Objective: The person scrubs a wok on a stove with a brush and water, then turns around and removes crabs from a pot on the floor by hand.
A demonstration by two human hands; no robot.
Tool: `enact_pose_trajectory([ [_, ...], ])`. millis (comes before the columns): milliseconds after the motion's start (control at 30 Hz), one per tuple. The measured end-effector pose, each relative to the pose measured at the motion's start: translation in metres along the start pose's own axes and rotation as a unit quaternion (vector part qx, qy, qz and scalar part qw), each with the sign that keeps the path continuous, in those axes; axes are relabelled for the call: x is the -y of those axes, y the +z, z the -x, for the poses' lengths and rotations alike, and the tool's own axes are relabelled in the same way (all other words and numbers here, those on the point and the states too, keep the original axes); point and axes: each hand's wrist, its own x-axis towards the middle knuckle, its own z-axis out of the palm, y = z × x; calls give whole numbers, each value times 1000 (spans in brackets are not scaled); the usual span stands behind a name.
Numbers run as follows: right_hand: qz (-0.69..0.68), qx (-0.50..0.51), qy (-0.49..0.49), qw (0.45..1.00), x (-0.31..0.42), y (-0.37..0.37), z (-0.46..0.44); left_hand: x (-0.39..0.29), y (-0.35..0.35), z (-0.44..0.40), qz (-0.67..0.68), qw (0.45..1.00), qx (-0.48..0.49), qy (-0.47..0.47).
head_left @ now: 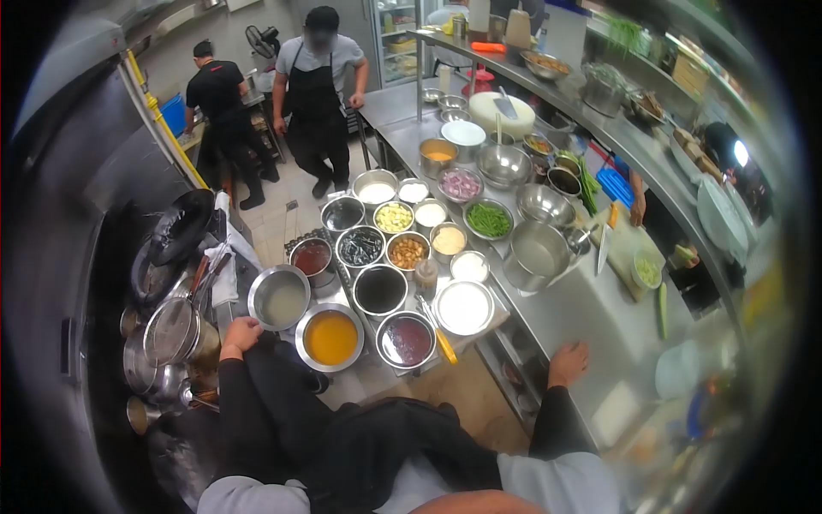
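My left hand (242, 334) rests low at the left, at the edge of the stove side, its fingers loosely bent with nothing visible in them. Just beyond it stands a steel pot (280, 297) of pale cloudy liquid, and beside that a pot of orange-yellow liquid (331, 337). On the right, my right hand (568, 364) lies on the steel counter (548, 321), fingers loosely spread and holding nothing. Between my arms are a pot of dark red sauce (406, 340), a container of white contents (463, 307) and a yellow-handled utensil (445, 346).
Woks and strainers (171, 330) crowd the left. Several containers hold chopped ingredients, including green beans (488, 219). An orange-handled knife (607, 231) lies on a cutting board (629, 257). Two people (317, 94) stand at the back; another person's hand (638, 208) shows at right.
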Motion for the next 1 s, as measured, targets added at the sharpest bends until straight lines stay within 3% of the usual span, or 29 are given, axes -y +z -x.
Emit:
enact_pose_trajectory([
  [500, 16, -29, -14, 999, 0, -4, 4, 18, 8, -10, -71, 995, -40, 50],
  [633, 23, -59, -22, 998, -5, 8, 4, 0, 3, 2, -27, 999, -25, 15],
  [733, 40, -72, -51, 995, -11, 13, 3, 5, 2, -1, -60, 997, -14, 39],
  [800, 38, -48, -48, 997, -4, 5, 3, 21, 8, -12, -97, 991, -47, 76],
  [833, 33, -31, -37, 998, -5, 1, 2, 2, 2, 1, -104, 993, -36, 41],
  [1000, -23, -23, -67, 997, -10, 3, -3, -3, 3, 7, -72, 995, -46, 43],
])
